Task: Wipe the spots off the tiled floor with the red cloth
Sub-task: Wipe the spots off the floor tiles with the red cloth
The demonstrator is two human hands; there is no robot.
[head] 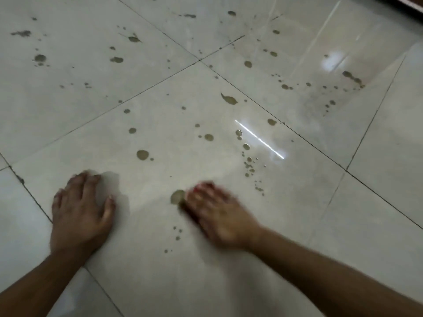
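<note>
- No text, label, brand, number or sign readable anywhere.
- Plain glossy tiled floor (229, 271) around and beyond both hands, unmarked by any lettering.
- Only brownish spots (142, 154) and a streak of reflected light ahead of the hands, nothing legible.

Layout on the tiled floor (286, 236). The left hand (80, 209) is laid flat on the floor at near left; the right hand (219, 216) is placed to its right, over the cloth (191, 213). One spot (177, 196) is found touching the cloth's left edge. Further spots (142, 154) are scattered beyond both hands, across the far tiles.
</note>
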